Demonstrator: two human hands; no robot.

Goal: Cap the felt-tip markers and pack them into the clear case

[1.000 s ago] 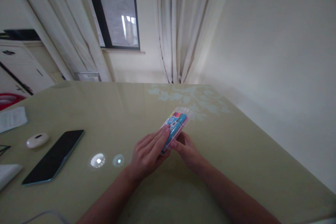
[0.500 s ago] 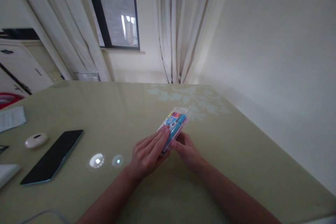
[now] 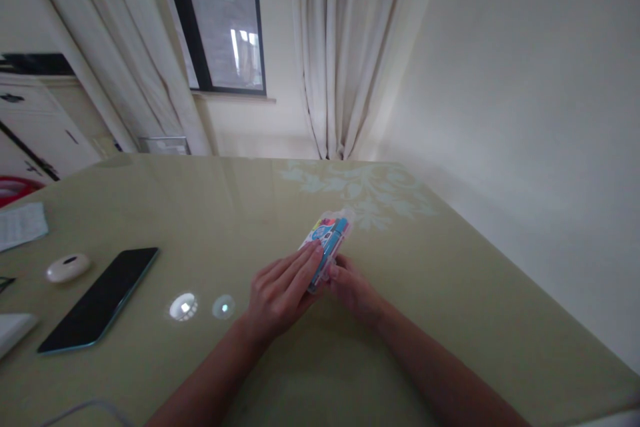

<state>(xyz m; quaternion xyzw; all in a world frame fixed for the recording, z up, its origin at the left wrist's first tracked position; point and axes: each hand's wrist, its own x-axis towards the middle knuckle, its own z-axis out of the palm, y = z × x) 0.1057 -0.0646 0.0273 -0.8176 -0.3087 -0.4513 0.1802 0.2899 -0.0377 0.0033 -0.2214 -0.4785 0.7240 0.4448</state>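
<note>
A clear plastic case of markers [image 3: 327, 237] is held up above the table, tilted away from me, with a colourful label and a blue marker showing along its right side. My left hand [image 3: 285, 285] is closed round the case from the left, its fingers lying across the front. At the lower right edge, the thumb and bent fingers of my right hand [image 3: 353, 287] pinch the case near a clear plastic tab. The underside of the case and some fingers behind it are hidden.
The greenish table [image 3: 430, 320] runs up to the wall on the right. On the left lie a dark phone or tablet [image 3: 100, 300], a white oval object [image 3: 68, 267], a paper sheet [image 3: 23, 225], a white object [image 3: 14, 332] at the edge and a cable [image 3: 95, 404].
The case has shifted slightly left and turned a little in my hands. My right hand has moved slightly at its lower right edge; my left hand stays nearly still.
</note>
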